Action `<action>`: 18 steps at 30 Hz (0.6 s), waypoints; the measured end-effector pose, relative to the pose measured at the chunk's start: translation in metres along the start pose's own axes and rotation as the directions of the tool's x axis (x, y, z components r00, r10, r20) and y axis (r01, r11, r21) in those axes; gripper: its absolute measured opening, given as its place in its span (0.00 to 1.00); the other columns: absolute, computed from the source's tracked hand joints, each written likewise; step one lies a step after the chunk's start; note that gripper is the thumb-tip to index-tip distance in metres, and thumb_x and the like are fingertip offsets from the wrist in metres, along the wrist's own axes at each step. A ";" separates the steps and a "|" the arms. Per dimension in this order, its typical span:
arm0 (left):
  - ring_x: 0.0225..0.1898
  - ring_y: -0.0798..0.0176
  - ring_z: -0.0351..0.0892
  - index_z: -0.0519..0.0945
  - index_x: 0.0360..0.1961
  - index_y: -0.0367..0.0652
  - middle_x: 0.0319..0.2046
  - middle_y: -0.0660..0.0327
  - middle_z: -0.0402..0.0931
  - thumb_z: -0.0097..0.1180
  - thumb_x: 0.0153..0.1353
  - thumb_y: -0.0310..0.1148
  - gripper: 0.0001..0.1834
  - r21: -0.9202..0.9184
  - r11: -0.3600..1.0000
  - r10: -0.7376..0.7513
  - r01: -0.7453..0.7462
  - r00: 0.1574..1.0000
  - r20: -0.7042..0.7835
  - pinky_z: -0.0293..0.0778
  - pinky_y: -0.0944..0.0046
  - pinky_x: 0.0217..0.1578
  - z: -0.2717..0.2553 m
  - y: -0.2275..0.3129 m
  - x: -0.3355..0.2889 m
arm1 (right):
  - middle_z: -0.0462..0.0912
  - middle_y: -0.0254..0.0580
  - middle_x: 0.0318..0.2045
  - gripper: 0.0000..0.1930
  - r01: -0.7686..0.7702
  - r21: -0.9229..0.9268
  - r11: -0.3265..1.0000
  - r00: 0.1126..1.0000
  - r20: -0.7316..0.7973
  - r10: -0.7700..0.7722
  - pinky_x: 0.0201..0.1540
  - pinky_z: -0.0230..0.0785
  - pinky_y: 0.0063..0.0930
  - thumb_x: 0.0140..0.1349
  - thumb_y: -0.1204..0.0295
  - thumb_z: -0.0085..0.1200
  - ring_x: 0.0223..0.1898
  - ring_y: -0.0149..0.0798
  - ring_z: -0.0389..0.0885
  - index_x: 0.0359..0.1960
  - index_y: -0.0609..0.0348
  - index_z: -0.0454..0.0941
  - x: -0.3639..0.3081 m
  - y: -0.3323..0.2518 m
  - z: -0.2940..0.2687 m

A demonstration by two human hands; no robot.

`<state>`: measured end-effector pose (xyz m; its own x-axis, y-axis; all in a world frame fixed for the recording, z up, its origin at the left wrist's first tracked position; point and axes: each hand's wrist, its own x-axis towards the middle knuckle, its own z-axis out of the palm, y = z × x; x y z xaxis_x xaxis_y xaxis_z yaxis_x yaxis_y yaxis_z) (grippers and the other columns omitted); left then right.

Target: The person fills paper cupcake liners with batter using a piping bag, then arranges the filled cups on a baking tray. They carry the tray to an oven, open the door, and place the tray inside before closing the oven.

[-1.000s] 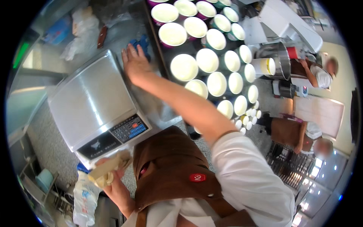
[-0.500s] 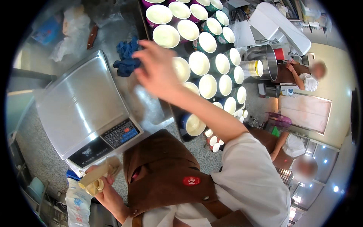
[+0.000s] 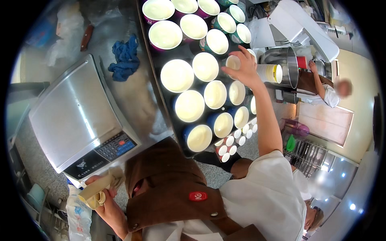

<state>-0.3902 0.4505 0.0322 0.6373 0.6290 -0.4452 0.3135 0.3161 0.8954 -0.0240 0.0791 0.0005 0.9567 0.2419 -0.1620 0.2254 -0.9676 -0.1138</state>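
My left hand [image 3: 109, 204] is closed on a beige, flat, strip-like thing [image 3: 95, 188] with soft folds, beside the scale's front; its exact kind is unclear. My right arm stretches over a dark tray [image 3: 163, 96] filled with rows of paper cups holding pale cream-coloured contents. At the far-right rows, my right hand [image 3: 246, 71] has thumb and fingers around the rim of a paper cup [image 3: 232, 62]. That cup looks more shaded inside than its neighbours, and the hand hides part of it.
A metal-topped digital scale [image 3: 78, 116] stands at left. Behind it lie a crumpled blue cloth [image 3: 125, 60] and a wooden-handled knife [image 3: 86, 38]. Stacked cups [image 3: 268, 73] and a steel mixing bowl [image 3: 290, 66] sit beyond the tray. A co-worker [image 3: 321, 86] stands farther off.
My right hand has moved away from the blue cloth, rightward across the tray to a cup in the far-right rows. My left hand still holds the beige thing.
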 end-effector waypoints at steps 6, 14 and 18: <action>0.29 0.75 0.60 0.71 0.47 0.36 0.38 0.64 0.67 0.47 0.68 0.25 0.09 -0.004 1.000 -0.003 0.003 1.000 -0.007 0.58 0.72 0.30 0.006 0.000 -0.004 | 0.61 0.44 0.69 0.29 -0.007 0.072 0.997 0.999 -0.050 0.010 0.69 0.43 0.56 0.46 0.52 0.70 0.70 0.54 0.55 0.52 0.42 0.77 -0.003 0.001 0.006; 0.29 0.75 0.61 0.72 0.46 0.37 0.39 0.64 0.67 0.48 0.68 0.25 0.08 -0.018 1.000 0.012 -0.012 1.000 -0.023 0.58 0.72 0.30 0.005 0.002 -0.005 | 0.67 0.48 0.65 0.25 0.104 0.217 0.971 0.984 -0.165 -0.069 0.67 0.47 0.54 0.50 0.59 0.70 0.68 0.53 0.59 0.50 0.46 0.79 -0.006 0.006 0.015; 0.29 0.76 0.60 0.72 0.46 0.37 0.39 0.65 0.67 0.47 0.68 0.25 0.07 -0.028 1.000 0.009 -0.012 0.992 -0.122 0.56 0.74 0.29 0.010 0.007 -0.008 | 0.73 0.47 0.61 0.22 0.126 0.624 0.771 0.977 -0.213 0.012 0.67 0.51 0.45 0.54 0.60 0.67 0.65 0.45 0.67 0.50 0.52 0.80 -0.013 0.002 -0.003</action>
<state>-0.3857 0.4403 0.0420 0.5491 0.7139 -0.4346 0.2862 0.3280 0.9003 -0.0356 0.0737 0.0053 0.9766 0.2092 0.0492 0.1799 -0.6705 -0.7198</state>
